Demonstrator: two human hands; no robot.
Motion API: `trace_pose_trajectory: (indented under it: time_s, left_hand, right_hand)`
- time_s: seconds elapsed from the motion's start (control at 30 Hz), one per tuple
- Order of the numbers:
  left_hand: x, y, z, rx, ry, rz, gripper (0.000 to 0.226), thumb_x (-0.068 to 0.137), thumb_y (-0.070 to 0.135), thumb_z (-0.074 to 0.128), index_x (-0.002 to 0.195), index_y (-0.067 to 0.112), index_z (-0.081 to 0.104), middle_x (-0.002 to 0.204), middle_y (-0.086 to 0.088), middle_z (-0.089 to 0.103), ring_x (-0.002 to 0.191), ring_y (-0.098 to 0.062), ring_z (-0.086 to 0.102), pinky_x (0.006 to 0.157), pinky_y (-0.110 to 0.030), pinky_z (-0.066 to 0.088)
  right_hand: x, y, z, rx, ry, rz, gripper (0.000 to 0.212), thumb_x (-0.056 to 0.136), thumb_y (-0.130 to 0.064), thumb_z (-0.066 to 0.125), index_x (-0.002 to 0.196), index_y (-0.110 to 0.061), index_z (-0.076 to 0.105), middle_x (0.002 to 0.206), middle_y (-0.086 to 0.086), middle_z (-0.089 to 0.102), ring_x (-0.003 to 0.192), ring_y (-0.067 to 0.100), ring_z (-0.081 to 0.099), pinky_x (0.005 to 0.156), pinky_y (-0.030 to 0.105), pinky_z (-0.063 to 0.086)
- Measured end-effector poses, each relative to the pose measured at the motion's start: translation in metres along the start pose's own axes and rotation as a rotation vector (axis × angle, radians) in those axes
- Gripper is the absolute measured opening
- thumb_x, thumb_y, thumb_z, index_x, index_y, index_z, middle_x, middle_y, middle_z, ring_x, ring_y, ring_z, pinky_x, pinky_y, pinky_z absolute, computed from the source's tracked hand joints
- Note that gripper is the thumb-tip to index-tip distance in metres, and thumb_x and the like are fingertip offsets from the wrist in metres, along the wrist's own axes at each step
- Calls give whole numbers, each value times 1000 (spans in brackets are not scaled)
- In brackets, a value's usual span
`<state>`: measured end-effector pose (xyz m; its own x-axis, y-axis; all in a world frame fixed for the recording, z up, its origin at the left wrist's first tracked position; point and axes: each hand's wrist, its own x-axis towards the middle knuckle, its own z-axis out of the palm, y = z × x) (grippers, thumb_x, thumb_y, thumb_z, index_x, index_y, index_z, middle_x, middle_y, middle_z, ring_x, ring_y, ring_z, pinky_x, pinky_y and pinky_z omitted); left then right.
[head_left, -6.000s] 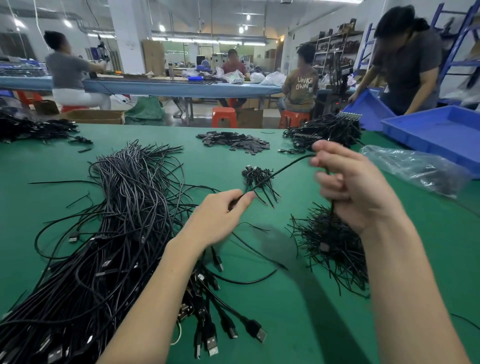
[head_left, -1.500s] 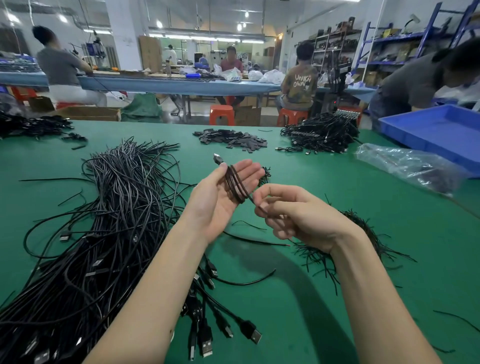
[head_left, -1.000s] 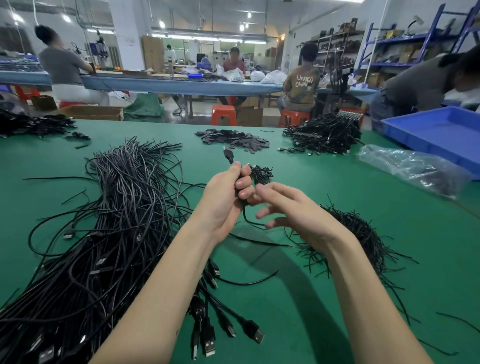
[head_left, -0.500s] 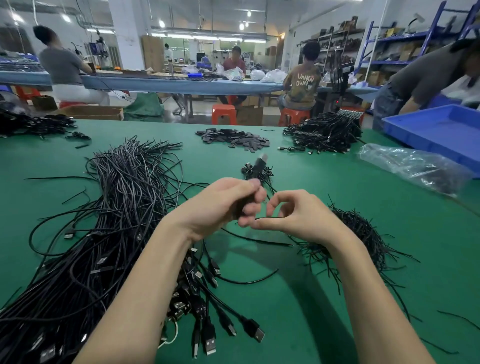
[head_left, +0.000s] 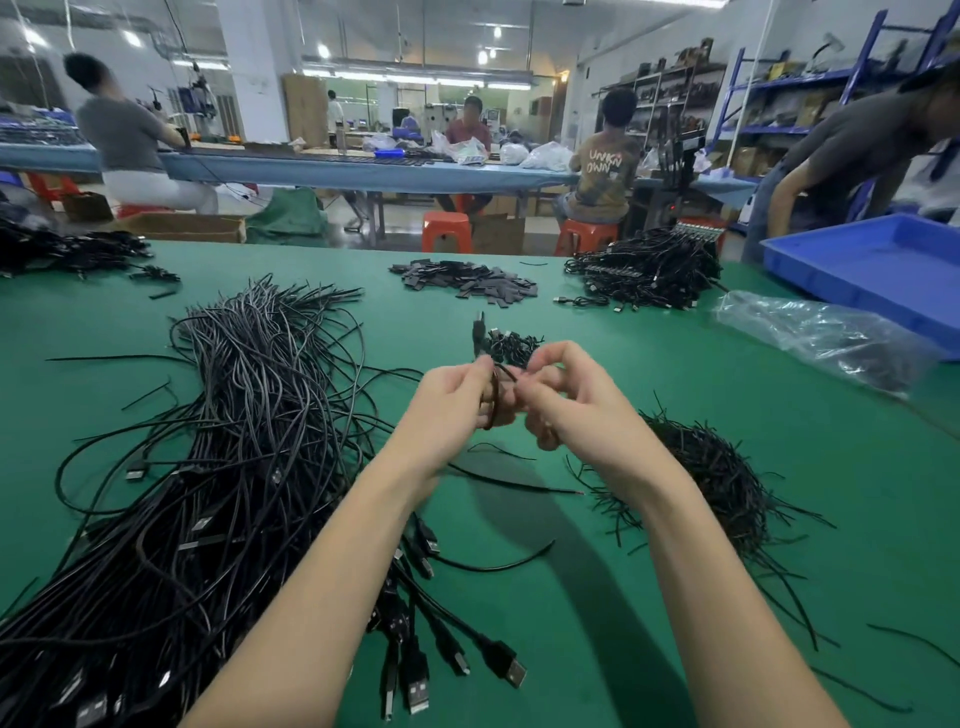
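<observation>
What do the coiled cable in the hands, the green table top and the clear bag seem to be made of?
Coiled cable: probably a flexible plastic jacket, matte black; it bends into tight loops.
Table top: perhaps a green rubber or cloth mat, matte, without glare.
Clear bag: thin plastic film, glossy, crinkled, see-through.

Green table (head_left: 675, 364): heap of flat black pieces (head_left: 467, 280) at far centre, tangled cable heap (head_left: 649, 270) to its right. Clear plastic bag (head_left: 810, 338) lies just before blue tray (head_left: 883, 270) at right edge. Orange stools (head_left: 447, 228) stand beyond the table.
</observation>
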<state>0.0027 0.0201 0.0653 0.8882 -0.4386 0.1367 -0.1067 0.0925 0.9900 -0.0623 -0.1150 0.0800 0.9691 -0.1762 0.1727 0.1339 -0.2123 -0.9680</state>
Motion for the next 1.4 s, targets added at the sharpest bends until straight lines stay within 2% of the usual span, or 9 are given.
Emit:
trace_pose_trajectory:
  time_s: [0.13,0.27,0.47,0.6,0.87,1.0,1.17,1.3,1.4]
  left_hand:
    - [1,7,-4,-584,29,-91,41,110,25,29,108,4,63,100,-9,77,90,-18,75,68,-24,58]
    - [-4,14,-2,-704,35,-107,35,109,24,32,98,7,60,77,-2,73,71,-18,72,62,-25,58]
    - [-2,11,13,-437,110,-7,37,110,28,27,88,13,51,60,4,49,65,-18,59,67,-25,51]
    - [-1,8,15,-436,111,7,37,110,30,27,85,14,49,58,5,44,64,-17,60,59,-25,49]
    - [-3,6,10,-445,-104,-51,37,110,28,25,77,18,39,60,7,16,48,-9,23,51,-22,29]
    - [-6,8,6,-388,-268,-65,36,110,29,27,77,19,39,57,9,21,51,-11,30,55,-23,38]
    - [-3,-2,13,232,58,55,41,109,38,28,79,18,47,58,5,51,64,-15,48,76,-34,41]
    - [-1,-7,19,373,190,68,33,108,34,30,86,20,50,78,-6,57,79,-22,54,79,-40,42]
    - [-4,-9,27,519,208,126,16,105,17,34,103,13,50,102,-7,59,99,-27,55,76,-31,34]
  right_hand:
    - [-4,19,4,203,-253,64,13,102,-5,54,93,-14,58,82,2,63,51,12,45,46,19,38]
    - [-2,34,2,460,-247,183,23,99,-1,53,87,-17,65,80,2,60,51,8,36,42,14,29]
    - [1,42,-3,750,-195,259,18,91,0,56,100,-15,55,79,3,60,49,5,34,39,13,27]
    - [4,42,-6,631,-190,243,14,96,-1,55,101,-14,53,78,3,61,51,7,37,42,14,31]
    - [9,32,-4,348,-76,152,23,102,-24,55,121,-17,67,112,2,72,95,15,67,81,31,56]
    - [6,23,-9,116,-53,49,18,99,-25,64,113,-19,74,94,-4,76,80,6,65,63,17,48]
    - [8,21,-3,46,161,-9,9,90,-18,76,99,-18,76,68,-8,70,59,5,59,56,18,49]
    - [8,20,5,45,208,-18,16,88,-17,78,101,-25,78,70,-3,75,56,13,68,72,34,61]
    - [9,23,10,-53,280,-52,15,88,-20,78,101,-26,80,70,-8,76,63,7,74,67,13,53]
